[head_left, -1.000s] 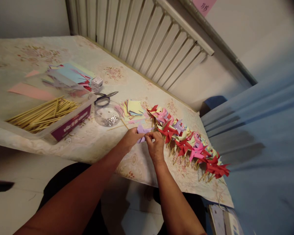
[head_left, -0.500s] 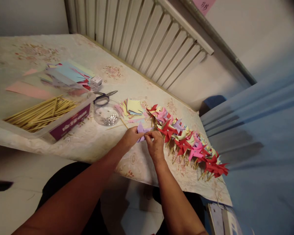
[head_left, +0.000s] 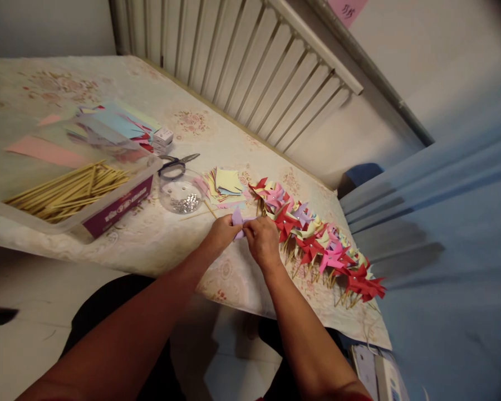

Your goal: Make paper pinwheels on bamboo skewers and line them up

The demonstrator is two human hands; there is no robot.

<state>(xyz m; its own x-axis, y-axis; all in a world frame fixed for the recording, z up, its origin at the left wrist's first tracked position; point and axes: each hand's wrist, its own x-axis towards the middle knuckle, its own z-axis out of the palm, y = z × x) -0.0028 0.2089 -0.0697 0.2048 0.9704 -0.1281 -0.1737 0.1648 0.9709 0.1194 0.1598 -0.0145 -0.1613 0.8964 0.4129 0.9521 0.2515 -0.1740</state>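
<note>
My left hand (head_left: 221, 233) and my right hand (head_left: 262, 240) meet above the table's near edge, both pinched on a small purple paper piece (head_left: 236, 217) folded like a pinwheel. Only its upper part shows between the fingers. To the right lies a row of finished paper pinwheels (head_left: 317, 239) in red, pink, yellow and purple on thin sticks. A stack of cut paper squares (head_left: 227, 184) lies just beyond my hands. A thin wooden stick (head_left: 200, 213) lies on the cloth near my left hand.
A clear round dish of small metal pins (head_left: 183, 196) sits by black-handled scissors (head_left: 176, 162). A plastic box of wooden sticks (head_left: 73, 192) stands at the left, with coloured paper sheets (head_left: 117, 125) and a small white box (head_left: 163, 136) behind. A radiator (head_left: 250, 67) lines the far wall.
My right hand has moved up and left over the purple piece, covering more of it. The view has shifted slightly.
</note>
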